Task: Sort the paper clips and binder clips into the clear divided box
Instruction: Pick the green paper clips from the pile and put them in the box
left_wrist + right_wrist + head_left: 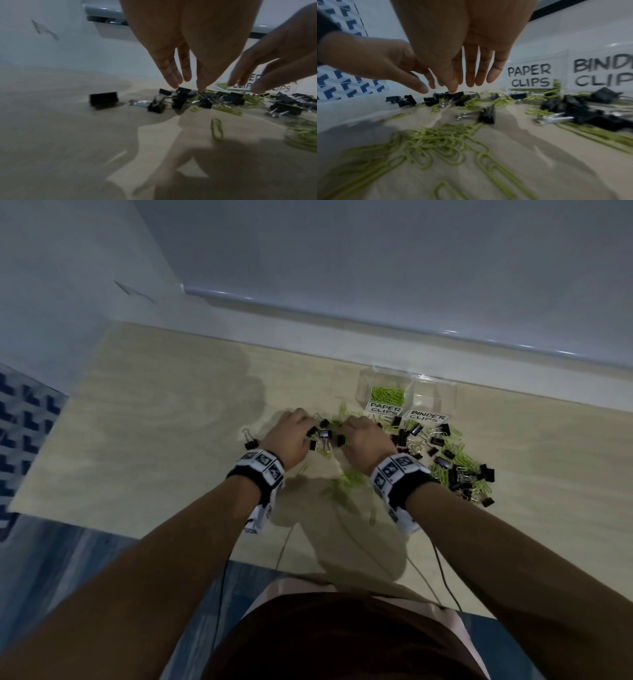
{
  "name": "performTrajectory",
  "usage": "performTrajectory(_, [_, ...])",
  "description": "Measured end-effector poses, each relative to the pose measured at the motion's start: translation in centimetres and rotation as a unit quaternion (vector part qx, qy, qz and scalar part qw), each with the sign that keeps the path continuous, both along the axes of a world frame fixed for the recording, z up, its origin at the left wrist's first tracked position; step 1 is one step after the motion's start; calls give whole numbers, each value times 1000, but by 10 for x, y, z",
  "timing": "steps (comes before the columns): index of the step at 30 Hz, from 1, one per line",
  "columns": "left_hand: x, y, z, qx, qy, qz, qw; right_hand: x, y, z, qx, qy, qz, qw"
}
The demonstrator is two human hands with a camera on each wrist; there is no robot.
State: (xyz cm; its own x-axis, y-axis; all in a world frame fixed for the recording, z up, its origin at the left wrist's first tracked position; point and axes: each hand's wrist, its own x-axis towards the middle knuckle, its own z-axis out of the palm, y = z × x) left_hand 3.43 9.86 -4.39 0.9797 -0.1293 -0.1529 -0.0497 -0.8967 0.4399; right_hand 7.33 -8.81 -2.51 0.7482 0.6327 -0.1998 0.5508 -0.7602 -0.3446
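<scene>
Both hands, left hand [291, 436] and right hand [363, 440], fingers extended and holding nothing, rake binder clips [323, 434] together at frame centre, likely to scoop them

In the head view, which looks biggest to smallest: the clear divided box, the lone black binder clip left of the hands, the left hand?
1. Clear divided box.
2. Left hand, though it sits nearer the camera, so unsure.
3. Lone binder clip, clearly smallest.

Black binder clips [442, 455] and green paper clips [349, 479] crowd the approach to the clear divided box [407, 395]; the tabletop [144, 440] left lies open.
</scene>
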Motion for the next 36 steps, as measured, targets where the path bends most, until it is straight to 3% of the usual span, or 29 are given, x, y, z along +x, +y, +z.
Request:
performTrajectory(6, [17, -6, -9, 65, 31, -67, 995, 5, 12, -11, -40, 40, 4, 998])
performTrajectory(9, [8, 6, -8, 16, 17, -37, 999, 5, -1, -14, -2, 61, -1, 998])
performTrajectory(12, [-9, 26, -9, -33, -13, 31, 999, 2, -24, -12, 65, 52, -60, 995])
performTrajectory(16, [-23, 50, -13, 15, -23, 91, 996, 0, -62, -11, 32, 16, -154, 987])
performTrajectory(21, [-18, 24, -13, 12, -44, 1, 999, 1, -45, -6, 3, -38, -86, 996])
performTrajectory(24, [-9, 2, -15, 20, 5, -30, 999, 7, -7, -1, -15, -23, -7, 1000])
performTrajectory(29, [-3, -7, -21, 24, 39, -3, 999, 16, 27, -7, -99, 44, 59, 992])
performTrajectory(33, [-9, 0, -18, -13, -13, 0, 1000, 20, 25, -11, -101, 26, 75, 992])
performTrajectory(36, [-11, 17, -17, -28, -36, 64, 997, 22, 17, -10, -108, -1, 93, 990])
